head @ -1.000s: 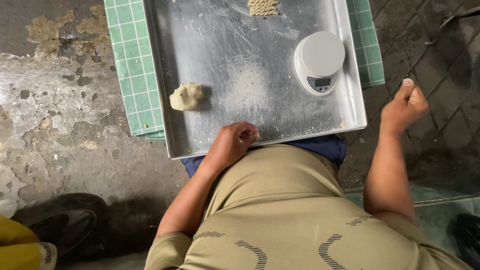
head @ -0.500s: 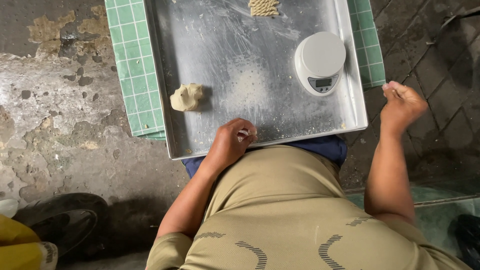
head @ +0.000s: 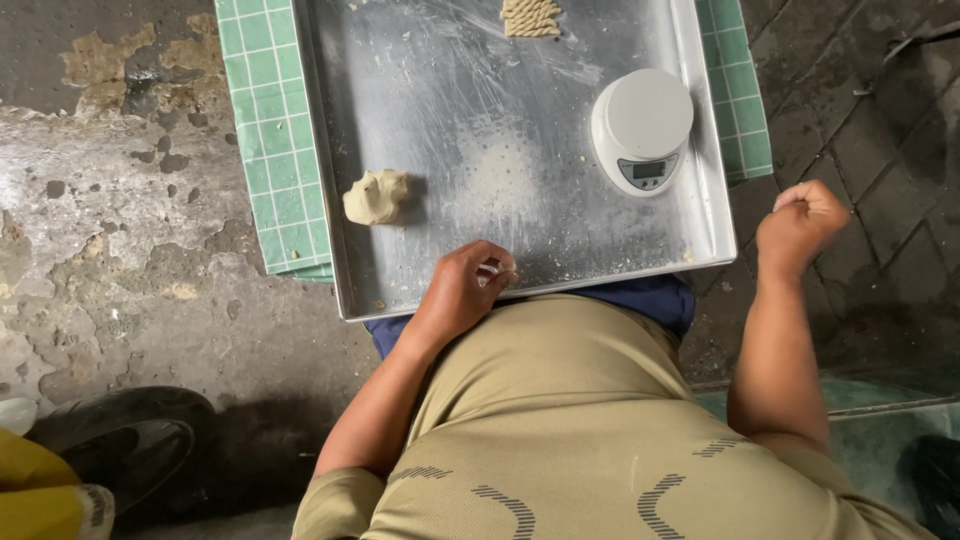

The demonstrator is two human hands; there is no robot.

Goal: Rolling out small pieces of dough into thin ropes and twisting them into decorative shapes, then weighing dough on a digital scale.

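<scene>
We take the metal tray (head: 600,250) as landmark. Our left hand (head: 465,290) rests on the tray's near edge, fingers curled together pinching a small pale bit of dough (head: 489,268). The dough lump (head: 376,196) sits by the tray's left rim, up and to the left of that hand, near but not touching. It's roundish, no clear long axis. Our right hand (head: 800,225) hangs off the tray past its right rim, over the dark paving, closed in a loose fist; we cannot tell if it holds anything. The left hand is clearly nearer the lump. A white kitchen scale (head: 645,130) sits at the tray's right side, and twisted dough pieces (head: 530,17) lie at the far edge.
</scene>
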